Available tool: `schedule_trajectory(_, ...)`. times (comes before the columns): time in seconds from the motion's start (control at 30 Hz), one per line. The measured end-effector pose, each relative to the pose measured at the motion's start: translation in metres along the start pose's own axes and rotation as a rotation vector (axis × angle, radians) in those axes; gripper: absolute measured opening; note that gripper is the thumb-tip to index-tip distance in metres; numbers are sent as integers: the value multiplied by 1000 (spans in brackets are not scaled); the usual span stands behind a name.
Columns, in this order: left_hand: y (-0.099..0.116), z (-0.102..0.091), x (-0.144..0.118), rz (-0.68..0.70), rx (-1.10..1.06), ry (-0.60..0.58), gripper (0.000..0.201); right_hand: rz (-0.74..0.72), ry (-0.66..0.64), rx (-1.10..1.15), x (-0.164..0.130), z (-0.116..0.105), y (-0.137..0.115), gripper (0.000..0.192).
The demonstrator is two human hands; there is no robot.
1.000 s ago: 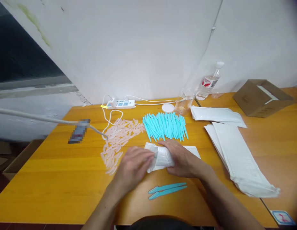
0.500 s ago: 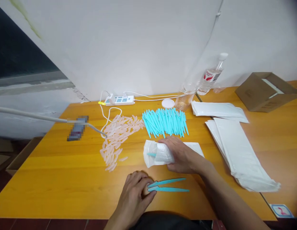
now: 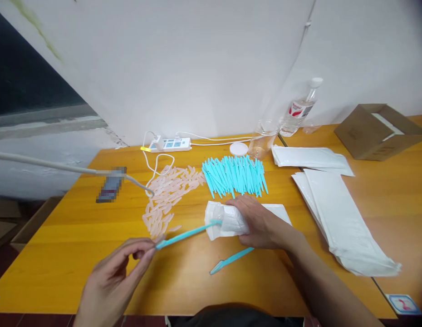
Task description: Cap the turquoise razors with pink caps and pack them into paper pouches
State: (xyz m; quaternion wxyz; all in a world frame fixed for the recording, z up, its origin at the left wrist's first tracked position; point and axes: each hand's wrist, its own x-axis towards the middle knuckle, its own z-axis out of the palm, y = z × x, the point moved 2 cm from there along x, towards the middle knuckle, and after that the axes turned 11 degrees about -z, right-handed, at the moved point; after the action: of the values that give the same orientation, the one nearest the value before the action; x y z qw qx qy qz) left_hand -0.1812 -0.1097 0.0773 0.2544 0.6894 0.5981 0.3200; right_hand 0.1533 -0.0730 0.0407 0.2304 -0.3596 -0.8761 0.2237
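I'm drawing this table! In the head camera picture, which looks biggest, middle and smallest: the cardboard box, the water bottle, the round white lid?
1. cardboard box: looks biggest.
2. water bottle: slimmer, clearly smaller than the box.
3. round white lid: smallest.
All three sit far back on the table, so nearness hardly skews the order.

Orange wooden counter (image 3: 78,236). White power strip (image 3: 168,144) by the wall, its cable (image 3: 156,165) looped beside it. Clear water bottle (image 3: 301,109), red label, white cap. Clear glass (image 3: 263,136); round white lid (image 3: 238,148) just beside it. Open cardboard box (image 3: 377,131), far right. Blurred dark phone (image 3: 110,185) on a cable, left.
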Motion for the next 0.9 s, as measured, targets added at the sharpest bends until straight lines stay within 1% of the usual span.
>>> schedule_trajectory(0.03,8,3,9,45,28,6,7,-12,7,10,0,1,-1,68)
schedule_trajectory(0.07,18,11,18,115,48,-17,10,-25,13,21,1,2,-3,69)
schedule_trajectory(0.13,42,40,33,252,45,-116,15,-52,20,40,2,3,-7,71)
schedule_trajectory(0.2,61,69,38,419,-4,-193,16,-65,34,59,2,3,-10,70)
schedule_trajectory(0.23,65,79,36,425,-54,-181,17,-67,47,72,2,2,-11,69)
schedule_trajectory(0.27,64,84,33,367,-106,-99,19,-68,69,83,2,0,-11,69)
schedule_trajectory(0.33,53,87,19,204,-171,105,16,-71,116,98,0,-4,-10,70)
schedule_trajectory(0.37,45,88,10,156,-152,132,12,-78,136,100,-1,-5,-9,71)
schedule_trajectory(0.4,39,91,1,148,-94,55,13,-85,151,98,-2,-6,-8,72)
schedule_trajectory(0.47,32,101,-15,207,59,-160,24,-94,168,90,-3,-7,-7,73)
schedule_trajectory(0.5,30,106,-21,240,129,-255,26,-96,170,88,-3,-7,-6,73)
schedule_trajectory(0.53,30,111,-25,263,176,-296,23,-96,171,88,-3,-7,-6,73)
schedule_trajectory(0.57,30,116,-26,269,201,-303,18,-95,169,87,-3,-6,-5,73)
schedule_trajectory(0.63,31,120,-26,247,183,-289,18,-88,161,82,-3,-6,-6,72)
schedule_trajectory(0.7,30,116,-25,245,112,-322,16,-73,157,66,-4,-7,-5,70)
schedule_trajectory(0.73,27,109,-24,247,73,-350,16,-63,156,59,-4,-7,-5,70)
schedule_trajectory(0.77,23,100,-24,236,47,-374,15,-54,154,55,-4,-8,-5,69)
schedule_trajectory(0.8,19,87,-23,216,33,-359,14,-48,149,55,-4,-8,-5,69)
schedule_trajectory(0.83,13,71,-21,175,30,-308,12,-43,144,55,-5,-9,-5,69)
schedule_trajectory(0.87,8,52,-19,115,41,-216,9,-36,138,54,-5,-9,-5,69)
schedule_trajectory(0.9,3,32,-16,76,45,-77,6,-29,134,54,-4,-9,-5,69)
